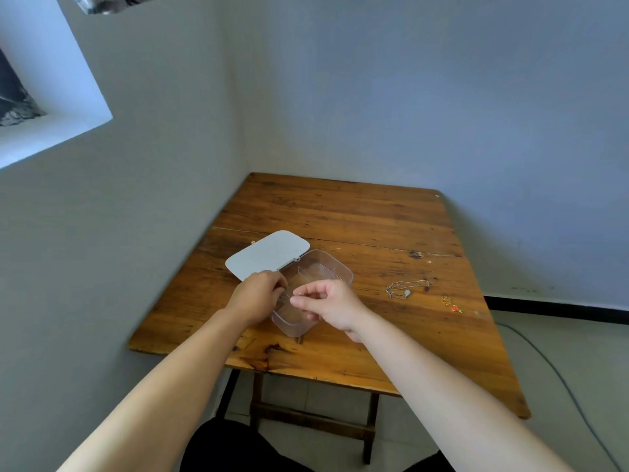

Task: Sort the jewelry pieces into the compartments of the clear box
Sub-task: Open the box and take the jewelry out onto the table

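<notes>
A clear box (335, 267) with inner dividers stands open on the wooden table (357, 219), its white lid (267, 253) folded back to the left. Over the box's near end, my left hand (258, 296) and my right hand (328, 303) both pinch a thin silver chain (295, 295) stretched between them. To the right of the box a silver necklace (405, 289) lies loose on the wood. Further right lies a small gold piece with a red stone (452, 304).
The table sits in a corner, with walls along its left and far sides. A cable (558, 373) runs over the floor to the right. My dark-clothed knees (238, 447) are under the near table edge.
</notes>
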